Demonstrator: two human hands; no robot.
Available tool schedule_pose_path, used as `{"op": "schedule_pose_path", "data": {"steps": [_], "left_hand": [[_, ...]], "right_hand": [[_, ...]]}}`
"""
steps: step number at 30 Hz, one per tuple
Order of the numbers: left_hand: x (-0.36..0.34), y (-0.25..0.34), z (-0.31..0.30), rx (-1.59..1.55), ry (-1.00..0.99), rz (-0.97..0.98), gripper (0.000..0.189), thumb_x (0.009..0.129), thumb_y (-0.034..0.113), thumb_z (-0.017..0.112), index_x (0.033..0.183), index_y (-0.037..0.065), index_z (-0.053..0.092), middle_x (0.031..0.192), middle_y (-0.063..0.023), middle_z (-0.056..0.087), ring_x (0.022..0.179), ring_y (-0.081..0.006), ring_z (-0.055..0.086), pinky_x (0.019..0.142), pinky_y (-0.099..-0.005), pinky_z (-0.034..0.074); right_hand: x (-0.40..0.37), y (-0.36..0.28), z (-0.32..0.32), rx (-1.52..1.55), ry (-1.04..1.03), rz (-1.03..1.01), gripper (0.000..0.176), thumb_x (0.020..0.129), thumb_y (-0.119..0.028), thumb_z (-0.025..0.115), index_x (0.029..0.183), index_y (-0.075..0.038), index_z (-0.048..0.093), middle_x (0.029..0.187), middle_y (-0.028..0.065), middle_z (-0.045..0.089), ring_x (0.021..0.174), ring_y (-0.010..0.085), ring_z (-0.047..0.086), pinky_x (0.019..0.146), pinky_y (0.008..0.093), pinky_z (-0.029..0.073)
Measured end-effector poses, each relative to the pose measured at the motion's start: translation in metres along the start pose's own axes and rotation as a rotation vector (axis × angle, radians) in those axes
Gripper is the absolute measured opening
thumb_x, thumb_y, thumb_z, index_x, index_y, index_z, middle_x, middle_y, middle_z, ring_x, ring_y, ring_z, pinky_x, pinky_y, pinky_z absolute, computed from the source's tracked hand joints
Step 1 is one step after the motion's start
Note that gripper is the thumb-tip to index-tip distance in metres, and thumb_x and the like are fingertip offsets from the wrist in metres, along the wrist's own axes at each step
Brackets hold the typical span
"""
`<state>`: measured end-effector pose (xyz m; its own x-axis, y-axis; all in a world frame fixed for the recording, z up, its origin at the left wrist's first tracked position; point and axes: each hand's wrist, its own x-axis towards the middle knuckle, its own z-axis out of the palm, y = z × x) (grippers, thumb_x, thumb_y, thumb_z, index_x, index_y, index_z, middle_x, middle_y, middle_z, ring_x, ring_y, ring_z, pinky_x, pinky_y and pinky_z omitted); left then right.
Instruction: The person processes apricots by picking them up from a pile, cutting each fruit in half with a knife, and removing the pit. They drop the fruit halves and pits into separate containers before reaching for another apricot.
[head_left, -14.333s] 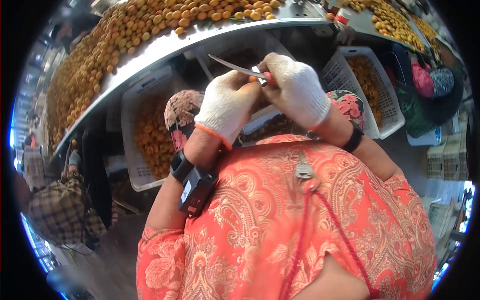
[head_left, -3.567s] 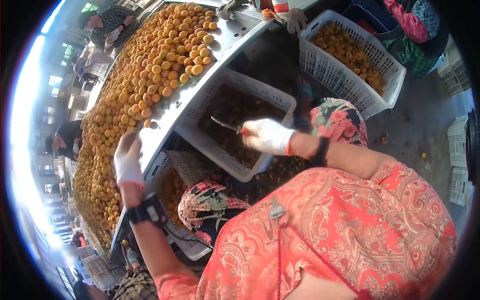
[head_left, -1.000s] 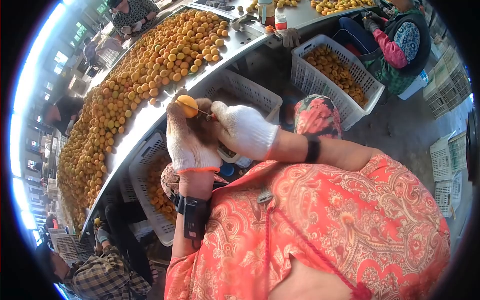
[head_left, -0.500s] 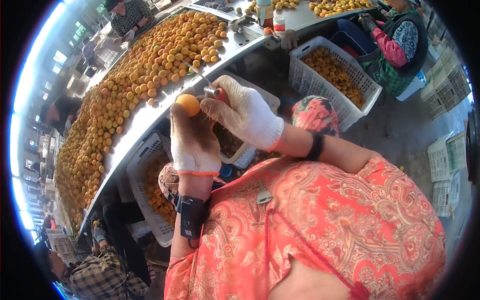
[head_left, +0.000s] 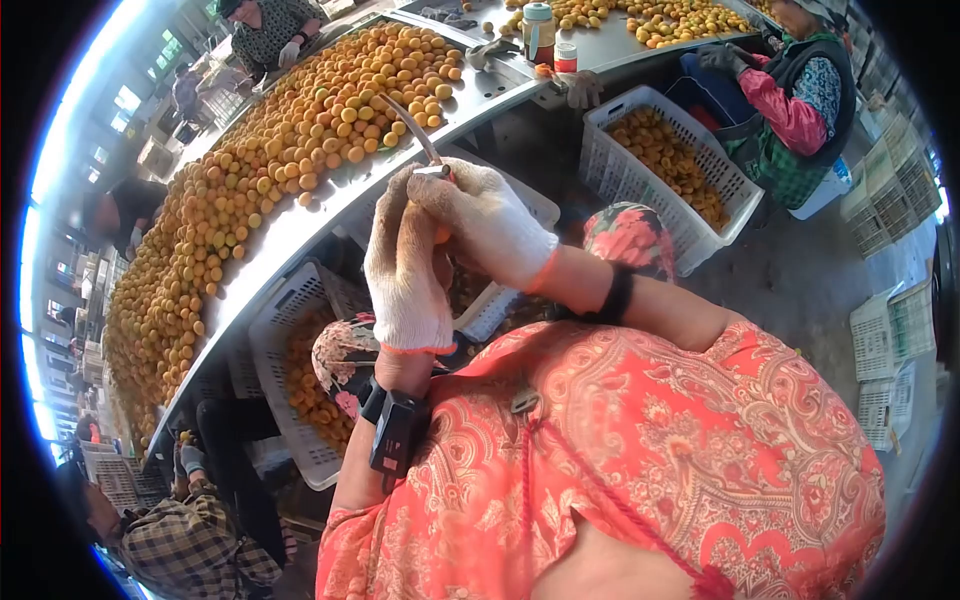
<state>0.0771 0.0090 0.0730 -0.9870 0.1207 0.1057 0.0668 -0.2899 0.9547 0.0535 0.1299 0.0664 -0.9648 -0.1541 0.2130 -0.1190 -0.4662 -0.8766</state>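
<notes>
My right hand [head_left: 495, 220], in a white knit glove with stained fingers, is closed around a small knife [head_left: 412, 125]. Its thin curved blade points up and to the left, and its handle is mostly hidden by the fingers. My left hand [head_left: 405, 275], gloved the same way, is pressed against the right one with its fingers curled. Between the two hands a bit of an orange apricot [head_left: 442, 234] shows; the gloves cover most of it. Beyond them, a large heap of whole apricots [head_left: 290, 150] covers the metal table [head_left: 275, 235].
Below my hands stands a white crate [head_left: 490, 310]. Crates of apricot halves stand at left [head_left: 265, 340] and right [head_left: 735, 225]. A bottle [head_left: 538, 35] and red-labelled jar [head_left: 566, 58] sit on the table. Co-workers sit at right [head_left: 810, 100] and lower left [head_left: 200, 540].
My hands have come together. The apricot that showed whole above my left fingers is now mostly covered, and the knife blade has swung more upright.
</notes>
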Motion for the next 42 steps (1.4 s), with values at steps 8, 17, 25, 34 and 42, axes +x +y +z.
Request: {"op": "schedule_pose_path", "data": {"steps": [8, 17, 25, 34, 42], "left_hand": [[0.007, 0.006, 0.019, -0.541, 0.308, -0.496, 0.036, 0.095, 0.047, 0.053, 0.111, 0.016, 0.065, 0.097, 0.0023, 0.070, 0.076, -0.0166, 0.065, 0.058, -0.0252, 0.051], [0.019, -0.001, -0.008, -0.775, -0.026, -0.439, 0.020, 0.094, 0.032, 0.048, 0.090, 0.014, 0.057, 0.056, 0.0079, 0.028, 0.044, -0.0075, 0.024, 0.041, -0.0249, 0.017], [0.018, -0.010, -0.022, -0.544, 0.005, -0.338, 0.027, 0.095, 0.033, 0.053, 0.105, 0.010, 0.060, 0.065, 0.0004, 0.047, 0.051, -0.0110, 0.035, 0.049, -0.0266, 0.028], [0.016, 0.000, -0.030, -0.622, 0.054, -0.372, 0.038, 0.094, 0.041, 0.052, 0.106, 0.006, 0.059, 0.071, -0.0013, 0.048, 0.058, -0.0157, 0.041, 0.052, -0.0281, 0.032], [0.013, -0.033, -0.036, -0.222, 0.187, -0.565, 0.021, 0.099, 0.041, 0.052, 0.085, 0.026, 0.056, 0.058, 0.0084, 0.038, 0.046, -0.0073, 0.034, 0.042, -0.0235, 0.023]], "right_hand": [[-0.007, 0.000, 0.005, -0.712, 0.112, -0.245, 0.022, 0.094, -0.022, 0.064, 0.096, 0.000, 0.063, 0.080, 0.0011, 0.065, 0.072, 0.0077, 0.059, 0.063, 0.0283, 0.049], [0.009, 0.006, -0.010, 0.036, 0.224, 0.018, 0.017, 0.095, -0.019, 0.064, 0.091, -0.003, 0.062, 0.076, -0.0009, 0.059, 0.069, 0.0052, 0.052, 0.060, 0.0241, 0.045], [0.006, -0.013, -0.018, -0.207, 0.004, 0.158, 0.018, 0.094, -0.020, 0.059, 0.094, -0.001, 0.061, 0.075, 0.0027, 0.060, 0.063, 0.0067, 0.054, 0.053, 0.0251, 0.044], [-0.002, -0.017, -0.015, -0.157, 0.080, 0.101, 0.009, 0.092, -0.008, 0.058, 0.096, -0.001, 0.060, 0.075, 0.0024, 0.061, 0.062, 0.0078, 0.054, 0.054, 0.0261, 0.046], [0.001, 0.009, -0.028, -1.082, -0.056, -0.514, 0.021, 0.083, -0.020, 0.070, 0.099, -0.008, 0.065, 0.090, 0.0141, 0.061, 0.081, 0.0345, 0.064, 0.072, 0.0432, 0.052]]}}
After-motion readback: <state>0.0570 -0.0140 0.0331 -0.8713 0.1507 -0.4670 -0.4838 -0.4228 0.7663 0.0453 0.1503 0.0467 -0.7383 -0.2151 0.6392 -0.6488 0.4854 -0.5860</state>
